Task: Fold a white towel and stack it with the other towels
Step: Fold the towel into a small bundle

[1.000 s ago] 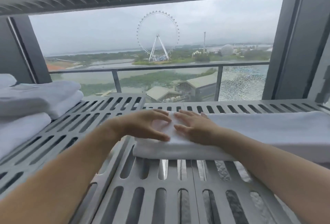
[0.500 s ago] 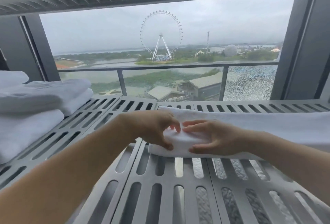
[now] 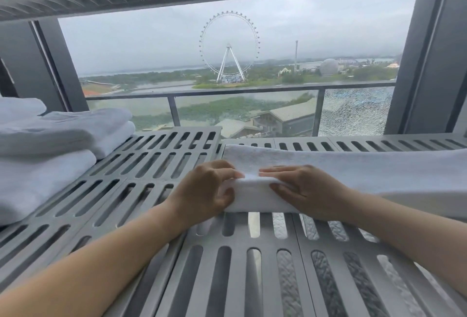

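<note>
Fingers of my left hand and right hand pinch the white towel, ready for folding, I judge. Stacked towels lie left of it

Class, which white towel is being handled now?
The long towel on the right, gripped by left hand and right hand; the folded towels sit untouched, far left.

grating open mid-left, towel stack beyond

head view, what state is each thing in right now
white towel: folded lengthwise, lying on the slatted rack, left end held
left hand: grips the towel's left end
right hand: pinches the towel beside it
towel stack: folded, piled at the left
</note>
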